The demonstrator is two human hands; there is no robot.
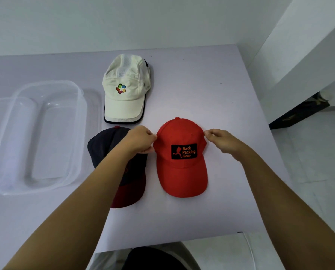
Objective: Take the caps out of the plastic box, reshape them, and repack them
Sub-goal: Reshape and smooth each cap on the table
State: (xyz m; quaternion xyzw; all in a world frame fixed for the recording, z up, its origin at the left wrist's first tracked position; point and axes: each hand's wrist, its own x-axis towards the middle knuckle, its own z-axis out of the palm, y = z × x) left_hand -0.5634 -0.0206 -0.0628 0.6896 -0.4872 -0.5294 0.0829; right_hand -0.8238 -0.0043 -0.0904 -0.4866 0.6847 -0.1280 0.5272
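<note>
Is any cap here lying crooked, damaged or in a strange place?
Nothing stands out. The cream cap, the navy cap with maroon brim and the red cap lie flat on the table, apart, brims toward the person. The clear plastic box is empty.

Pale lavender table (201,90), set against white walls. Clear plastic box (40,133) lies at the left, empty. White cap (125,90) lies at the far middle, brim toward the camera. Navy cap (104,149) with a dark red brim lies nearer, touching or just beside the red cap (182,172) on its right.
</note>
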